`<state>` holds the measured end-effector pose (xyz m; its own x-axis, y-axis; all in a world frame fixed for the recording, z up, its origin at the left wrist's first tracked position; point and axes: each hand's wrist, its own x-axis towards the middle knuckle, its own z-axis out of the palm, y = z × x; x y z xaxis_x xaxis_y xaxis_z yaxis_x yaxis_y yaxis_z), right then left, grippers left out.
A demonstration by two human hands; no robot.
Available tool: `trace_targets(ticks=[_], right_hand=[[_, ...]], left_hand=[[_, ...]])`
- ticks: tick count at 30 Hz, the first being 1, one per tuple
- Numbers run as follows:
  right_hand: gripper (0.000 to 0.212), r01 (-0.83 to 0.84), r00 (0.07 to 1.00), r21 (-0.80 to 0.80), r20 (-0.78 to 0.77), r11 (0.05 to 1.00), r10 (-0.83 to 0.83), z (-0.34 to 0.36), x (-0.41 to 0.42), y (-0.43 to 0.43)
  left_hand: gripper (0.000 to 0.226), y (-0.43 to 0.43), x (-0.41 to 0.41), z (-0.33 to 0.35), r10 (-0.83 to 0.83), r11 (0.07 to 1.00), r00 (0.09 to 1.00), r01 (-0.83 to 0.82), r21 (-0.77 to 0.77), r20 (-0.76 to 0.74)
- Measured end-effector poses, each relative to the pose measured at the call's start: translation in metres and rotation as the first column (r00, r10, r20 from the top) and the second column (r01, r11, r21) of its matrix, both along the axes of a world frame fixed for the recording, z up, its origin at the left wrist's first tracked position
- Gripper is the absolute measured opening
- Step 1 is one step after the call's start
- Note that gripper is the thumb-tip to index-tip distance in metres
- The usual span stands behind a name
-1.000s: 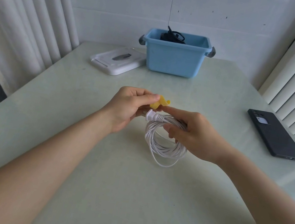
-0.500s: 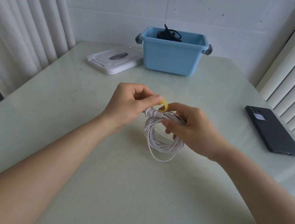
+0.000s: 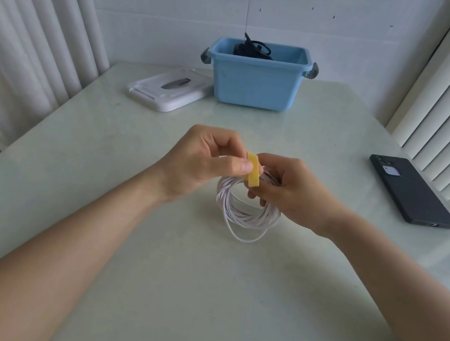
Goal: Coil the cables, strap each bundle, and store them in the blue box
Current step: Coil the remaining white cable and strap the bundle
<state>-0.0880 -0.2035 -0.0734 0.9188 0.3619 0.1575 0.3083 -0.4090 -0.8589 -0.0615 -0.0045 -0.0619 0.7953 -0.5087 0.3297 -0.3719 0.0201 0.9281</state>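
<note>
White cable coil (image 3: 244, 209) is held up in front of the person, over the middle of the table (image 3: 165, 295) and well short of the blue box (image 3: 252, 85) at the far edge. Right hand (image 3: 291, 194) has its fingers curled round the top of the bundle. Left hand (image 3: 204, 163) pinches the yellow strap (image 3: 253, 172) between thumb and forefinger, right at the top of the coil. Can't tell if the bottom loop touches the table. What could mess this up from here?
— looper22

Biggest one imo is that single loop hanging lower than the rest. If the strap only catches the tight turns, the stray loop gets left out and the bundle will probably sag open on the way to the box. The strap end also looks free, so if the pinch slips before it's fastened it could just spring off. And if the right hand loosens to make room, the turns might fan out. The box has a black cable (image 3: 251, 48) in it, so a floppy bundle could snag going in.
— deskrat
</note>
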Motion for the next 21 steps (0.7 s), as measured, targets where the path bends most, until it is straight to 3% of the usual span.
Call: trace_targets(ticks=[3,7,10,13,17,21], right_hand=[[0.020,-0.019,1.000,-0.032,-0.004,0.999,0.019,0.000,0.000,-0.002],[0.031,-0.042,0.998,-0.126,0.033,0.991,0.047,0.004,-0.001,-0.003],[0.035,-0.068,0.997,-0.137,0.013,0.988,0.070,0.006,-0.001,-0.005],[0.035,-0.092,0.996,-0.094,-0.022,0.991,0.090,0.006,-0.001,-0.006],[0.016,-0.091,0.996,-0.067,-0.004,0.994,0.091,0.002,0.000,-0.003],[0.025,-0.080,0.996,-0.096,0.019,0.992,0.082,-0.002,0.001,-0.005]], left_hand=[[0.009,-0.001,0.003,-0.006,0.068,0.988,0.995,-0.077,0.131,0.066],[0.017,0.001,0.006,-0.010,0.167,0.980,0.984,-0.173,0.097,0.062],[0.016,0.002,0.006,-0.009,0.219,0.961,0.956,-0.246,0.128,0.195],[0.014,0.004,0.006,-0.004,0.195,0.952,0.932,-0.254,0.170,0.304],[0.014,0.008,0.008,-0.001,0.139,0.948,0.927,-0.226,0.223,0.349],[0.006,0.012,0.011,0.002,0.105,0.950,0.941,-0.191,0.247,0.322]])
